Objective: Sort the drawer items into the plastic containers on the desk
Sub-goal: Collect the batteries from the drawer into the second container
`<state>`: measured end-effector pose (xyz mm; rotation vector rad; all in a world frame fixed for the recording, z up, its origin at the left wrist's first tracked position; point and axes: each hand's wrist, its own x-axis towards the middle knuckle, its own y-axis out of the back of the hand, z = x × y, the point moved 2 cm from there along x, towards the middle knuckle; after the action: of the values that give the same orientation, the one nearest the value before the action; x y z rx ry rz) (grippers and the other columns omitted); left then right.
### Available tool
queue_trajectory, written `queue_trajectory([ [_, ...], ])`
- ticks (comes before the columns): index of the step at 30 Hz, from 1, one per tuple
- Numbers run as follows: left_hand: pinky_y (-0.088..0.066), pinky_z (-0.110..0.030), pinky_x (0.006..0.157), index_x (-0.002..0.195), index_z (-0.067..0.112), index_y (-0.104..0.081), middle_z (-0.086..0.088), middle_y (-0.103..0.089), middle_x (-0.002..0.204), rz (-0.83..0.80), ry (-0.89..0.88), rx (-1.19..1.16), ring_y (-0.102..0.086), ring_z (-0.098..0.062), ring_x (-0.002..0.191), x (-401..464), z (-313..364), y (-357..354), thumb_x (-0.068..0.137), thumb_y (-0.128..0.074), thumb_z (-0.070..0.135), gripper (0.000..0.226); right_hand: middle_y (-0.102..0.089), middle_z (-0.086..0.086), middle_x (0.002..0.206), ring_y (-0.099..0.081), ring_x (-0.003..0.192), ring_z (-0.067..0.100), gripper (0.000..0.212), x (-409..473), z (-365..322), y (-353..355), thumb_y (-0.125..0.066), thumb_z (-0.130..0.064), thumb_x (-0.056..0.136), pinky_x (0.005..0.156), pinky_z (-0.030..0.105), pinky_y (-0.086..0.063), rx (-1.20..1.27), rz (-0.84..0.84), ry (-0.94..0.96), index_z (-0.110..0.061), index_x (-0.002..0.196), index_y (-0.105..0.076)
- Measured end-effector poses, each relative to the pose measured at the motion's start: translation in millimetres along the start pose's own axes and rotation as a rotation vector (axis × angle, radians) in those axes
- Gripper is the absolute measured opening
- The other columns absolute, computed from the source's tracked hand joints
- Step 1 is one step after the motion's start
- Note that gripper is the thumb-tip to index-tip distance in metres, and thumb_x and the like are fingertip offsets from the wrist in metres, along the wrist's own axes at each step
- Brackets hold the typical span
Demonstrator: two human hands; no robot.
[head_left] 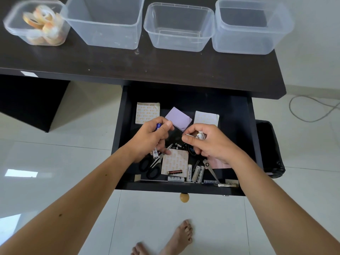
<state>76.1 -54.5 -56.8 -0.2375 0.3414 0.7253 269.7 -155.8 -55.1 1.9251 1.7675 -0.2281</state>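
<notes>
Floor: white glossy tiles (pixel 55 162). Grey cable (pixel 312 115) looped on floor, right of the surface. Black bin bag (pixel 270 150) beside drawer, right side. Two bare feet (pixel 182 236) at bottom edge, on tiles.

lilac notepad (pixel 178 119), perhaps orange-printed pads (pixel 147 112)

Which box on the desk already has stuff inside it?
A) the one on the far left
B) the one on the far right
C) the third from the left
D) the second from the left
A: the far-left container holds rolls of tape, while the other three plastic containers look empty.
</notes>
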Motion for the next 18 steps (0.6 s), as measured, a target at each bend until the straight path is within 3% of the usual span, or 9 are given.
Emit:
queue_trajectory([
  [2,-0.064,-0.051,0.063,0.102,0.009,-0.059,-0.001,-0.037,0.069,-0.019,0.044,-0.104,-0.034,-0.012,0.047,-3,4,0,0.109,-0.054,0.029,0.022,-0.071,0.019,0.08,-0.062,0.065,0.018,0.014,0,-1,-2,-0.083,-0.04,0.09,0.049,0.027,-0.042,0.017,0.005,-0.004,-0.033,0.099,-0.076],
  [4,-0.061,-0.042,0.053,0.102,0.01,-0.059,0.001,-0.04,0.07,-0.002,0.091,-0.16,-0.038,-0.01,0.05,-4,8,1,0.108,-0.055,0.03,0.022,-0.072,0.024,0.09,-0.062,0.064,0.017,0.012,1,-2,-5,-0.083,-0.036,0.091,0.047,0.025,-0.042,0.02,0.004,0.002,-0.03,0.098,-0.077],
  [8,-0.046,-0.025,0.038,0.093,0.01,-0.06,0.002,-0.045,0.071,0.058,0.108,-0.093,-0.046,-0.01,0.053,-2,2,2,0.108,-0.057,0.028,0.023,-0.068,-0.005,0.064,-0.058,0.055,0.005,0.014,-1,-4,-9,-0.086,-0.034,0.089,0.047,0.021,-0.043,-0.033,-0.01,0.008,-0.025,0.096,-0.077],
  [11,-0.038,-0.022,0.036,0.091,0.01,-0.061,-0.002,-0.051,0.074,0.061,0.112,-0.018,-0.048,-0.01,0.055,-1,-6,0,0.107,-0.059,0.027,0.023,-0.071,-0.012,0.074,-0.06,0.063,-0.001,0.02,0,-2,-10,-0.092,-0.035,0.081,0.058,0.014,-0.047,-0.165,0.024,0.046,-0.026,0.084,-0.074],
  [14,-0.031,-0.019,0.038,0.095,0.011,-0.064,0.001,-0.046,0.062,0.059,0.144,0.094,-0.041,-0.007,0.05,-1,-8,0,0.106,-0.06,0.031,0.023,-0.071,-0.01,0.078,-0.061,0.067,0.0,0.021,7,1,-14,-0.089,-0.028,0.083,0.061,0.017,-0.047,-0.397,0.07,0.094,-0.029,0.078,-0.068],
  [18,-0.029,-0.019,0.039,0.097,0.008,-0.064,0.005,-0.037,0.057,0.06,0.119,0.154,-0.031,-0.009,0.047,-1,-10,0,0.107,-0.059,0.03,0.024,-0.075,-0.006,0.098,-0.07,0.086,0.012,0.013,13,1,-20,-0.084,-0.032,0.089,0.073,0.033,-0.059,-0.596,0.074,0.135,-0.029,0.101,-0.079],
])
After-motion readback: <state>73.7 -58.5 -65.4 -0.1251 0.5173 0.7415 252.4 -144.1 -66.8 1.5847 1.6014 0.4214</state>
